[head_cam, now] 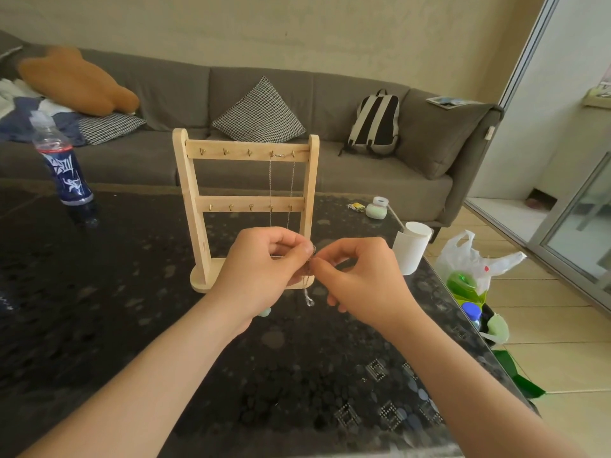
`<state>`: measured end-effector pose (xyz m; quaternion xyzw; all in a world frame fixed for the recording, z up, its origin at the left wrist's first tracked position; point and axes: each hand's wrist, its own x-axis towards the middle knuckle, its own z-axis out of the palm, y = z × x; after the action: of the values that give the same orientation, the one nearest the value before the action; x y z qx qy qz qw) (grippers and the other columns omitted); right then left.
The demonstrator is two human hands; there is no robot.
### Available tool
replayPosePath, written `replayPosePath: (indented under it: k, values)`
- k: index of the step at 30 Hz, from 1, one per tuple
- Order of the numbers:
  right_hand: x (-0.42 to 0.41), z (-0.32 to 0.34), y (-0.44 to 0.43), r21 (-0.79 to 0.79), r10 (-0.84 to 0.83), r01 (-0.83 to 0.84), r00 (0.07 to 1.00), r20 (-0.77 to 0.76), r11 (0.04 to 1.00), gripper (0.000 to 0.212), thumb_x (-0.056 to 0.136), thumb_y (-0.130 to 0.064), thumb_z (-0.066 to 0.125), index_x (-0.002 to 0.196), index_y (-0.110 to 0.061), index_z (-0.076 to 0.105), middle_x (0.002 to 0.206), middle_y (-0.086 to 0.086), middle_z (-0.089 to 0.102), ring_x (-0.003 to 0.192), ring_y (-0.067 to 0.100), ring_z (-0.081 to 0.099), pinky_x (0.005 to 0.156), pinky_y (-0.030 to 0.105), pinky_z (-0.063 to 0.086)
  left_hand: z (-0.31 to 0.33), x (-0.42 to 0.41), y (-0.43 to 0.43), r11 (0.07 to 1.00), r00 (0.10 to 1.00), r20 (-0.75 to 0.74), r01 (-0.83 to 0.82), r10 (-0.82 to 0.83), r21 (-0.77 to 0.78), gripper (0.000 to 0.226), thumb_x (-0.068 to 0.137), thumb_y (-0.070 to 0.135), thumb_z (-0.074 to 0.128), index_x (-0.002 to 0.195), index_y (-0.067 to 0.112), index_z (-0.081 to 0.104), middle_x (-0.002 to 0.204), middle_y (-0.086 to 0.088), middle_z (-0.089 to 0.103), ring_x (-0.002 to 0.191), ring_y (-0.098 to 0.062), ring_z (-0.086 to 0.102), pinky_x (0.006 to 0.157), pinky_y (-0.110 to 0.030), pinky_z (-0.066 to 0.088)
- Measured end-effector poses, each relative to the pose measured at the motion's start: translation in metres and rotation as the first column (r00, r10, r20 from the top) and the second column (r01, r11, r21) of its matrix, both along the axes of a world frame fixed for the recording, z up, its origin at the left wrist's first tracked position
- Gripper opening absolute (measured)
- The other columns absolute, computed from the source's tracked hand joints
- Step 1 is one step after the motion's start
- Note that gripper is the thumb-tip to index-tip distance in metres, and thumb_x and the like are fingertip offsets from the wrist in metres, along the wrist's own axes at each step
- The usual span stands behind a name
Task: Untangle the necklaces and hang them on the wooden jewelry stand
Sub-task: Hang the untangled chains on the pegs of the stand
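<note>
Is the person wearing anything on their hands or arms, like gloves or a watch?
No. The left hand and right hand have no gloves, and no rings show. Both forearms are bare, with no sleeves, watch or bracelet in view.

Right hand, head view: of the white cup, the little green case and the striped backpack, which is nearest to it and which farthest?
1. white cup, just right of the right hand, at the table edge.
2. green case, farther back on the table.
3. backpack, on the sofa beyond.
</note>
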<state>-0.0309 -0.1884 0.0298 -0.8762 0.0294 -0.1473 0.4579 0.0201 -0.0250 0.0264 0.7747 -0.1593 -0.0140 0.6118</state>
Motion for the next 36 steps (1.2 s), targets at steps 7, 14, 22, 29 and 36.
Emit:
replayPosePath:
  k: [7,14,22,29,36]
  values:
    - [-0.001,0.006,-0.001,0.140,0.079,-0.059,0.986,-0.145,0.988,0.020,0.104,-0.021,0.062,0.093,-0.011,0.075,0.057,-0.004,0.069,0.046,0.013,0.063,0.053,0.024,0.055,0.001,0.002,0.003,0.999,0.999,0.026,0.020,-0.021,0.038,0.009,0.099,0.025,0.073,0.107,0.028,0.077,0.096,0.010,0.079,0.089,-0.009,0.079,0.081,-0.033,0.067]
    - [-0.004,0.004,0.000,0.131,0.114,-0.099,0.988,-0.107,0.986,0.022,0.098,-0.033,0.073,0.091,-0.013,0.077,0.061,-0.003,0.069,0.047,0.014,0.063,0.054,0.026,0.056,0.000,0.002,0.001,0.996,0.995,0.094,-0.038,0.030,0.085,0.010,0.098,0.024,0.074,0.107,0.028,0.077,0.094,0.009,0.077,0.085,-0.005,0.076,0.072,-0.031,0.068]
    - [0.000,0.002,-0.004,0.058,0.078,-0.075,0.996,-0.048,0.995,0.017,0.102,-0.024,0.070,0.088,-0.018,0.078,0.058,0.002,0.070,0.046,0.013,0.064,0.052,0.026,0.055,-0.001,0.007,0.004,0.998,1.000,0.006,-0.005,0.005,0.069,0.014,0.102,0.029,0.068,0.115,0.025,0.075,0.096,0.006,0.076,0.085,-0.014,0.078,0.084,-0.039,0.067]
    - [0.000,0.003,-0.012,0.004,0.076,-0.077,0.997,0.017,0.997,0.017,0.099,-0.016,0.072,0.086,-0.019,0.081,0.061,-0.014,0.071,0.052,0.015,0.070,0.057,0.023,0.053,0.005,0.008,0.009,0.994,0.988,-0.139,0.085,-0.074,0.075,0.019,0.110,0.031,0.056,0.110,0.029,0.075,0.089,0.008,0.060,0.090,-0.014,0.059,0.089,-0.034,0.056]
    - [-0.001,0.004,-0.012,0.205,0.097,-0.104,0.994,0.044,0.973,0.020,0.103,-0.013,0.064,0.087,-0.014,0.076,0.071,0.000,0.073,0.057,0.027,0.071,0.055,0.034,0.058,0.010,0.008,0.016,0.981,0.969,-0.183,0.180,-0.164,0.076,0.023,0.104,0.034,0.065,0.096,0.026,0.085,0.070,0.025,0.066,0.092,-0.010,0.054,0.105,-0.044,0.043]
